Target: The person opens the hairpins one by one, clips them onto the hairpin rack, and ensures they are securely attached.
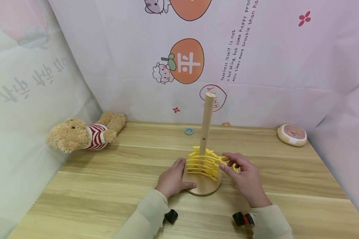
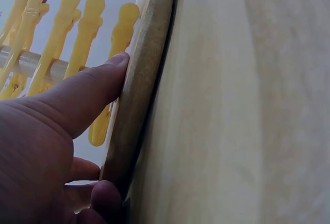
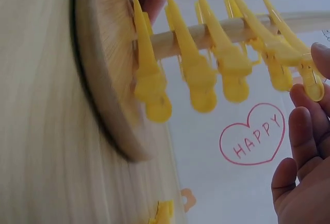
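Note:
A round wooden base (image 1: 201,187) carries an upright wooden pole (image 1: 207,126). Around the pole's lower part sit several long, curved yellow plastic clips (image 2: 56,25), spaced one above another. My left hand (image 1: 172,179) grips the left edge of the base, its thumb on the top face and its fingers at the rim. On the other side, my right hand (image 1: 246,177) pinches the rounded end of the uppermost yellow clip (image 3: 312,82) between thumb and fingertips. More yellow plastic (image 1: 235,167) shows on the table, partly hidden behind my right hand.
A teddy bear (image 1: 88,135) in a striped shirt lies at the left. Behind the pole is a small blue ring (image 1: 188,131). A round beige-and-pink device (image 1: 292,134) sits at the back right. Printed cloth (image 1: 122,59) hangs along the table's back and sides.

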A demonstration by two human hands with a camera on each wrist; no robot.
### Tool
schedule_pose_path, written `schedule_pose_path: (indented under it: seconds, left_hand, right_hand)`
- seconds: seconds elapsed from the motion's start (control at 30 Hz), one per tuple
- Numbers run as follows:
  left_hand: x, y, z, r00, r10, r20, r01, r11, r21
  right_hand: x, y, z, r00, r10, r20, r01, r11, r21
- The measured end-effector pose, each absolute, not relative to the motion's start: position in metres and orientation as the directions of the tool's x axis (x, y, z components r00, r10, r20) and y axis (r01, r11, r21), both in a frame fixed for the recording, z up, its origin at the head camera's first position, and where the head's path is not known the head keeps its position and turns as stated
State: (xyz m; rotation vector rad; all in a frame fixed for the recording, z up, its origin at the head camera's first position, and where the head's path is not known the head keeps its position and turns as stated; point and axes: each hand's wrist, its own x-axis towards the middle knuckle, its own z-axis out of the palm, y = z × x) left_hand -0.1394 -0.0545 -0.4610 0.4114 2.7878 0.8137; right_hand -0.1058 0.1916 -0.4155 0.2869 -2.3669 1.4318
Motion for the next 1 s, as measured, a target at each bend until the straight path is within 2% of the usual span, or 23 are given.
schedule_pose_path:
  seconds: [0.43,0.8,1.0]
  left_hand:
    - [-0.138,-0.054,-0.46,-0.94,0.317,-0.124,0.201,0.812,0.548]
    - [-0.139,-0.055,-0.461,-0.941,0.314,-0.122,0.197,0.806,0.559]
    - [-0.14,-0.055,-0.462,-0.943,0.308,-0.123,0.19,0.805,0.561]
  right_hand:
    - [-0.108,0.179,-0.411,-0.933,0.007,0.359,-0.314,0.471,-0.825]
    - [-0.109,0.183,-0.416,-0.945,0.006,0.326,-0.275,0.522,-0.807]
    - [-0.108,0.19,-0.414,-0.954,0.018,0.3,-0.249,0.508,-0.825]
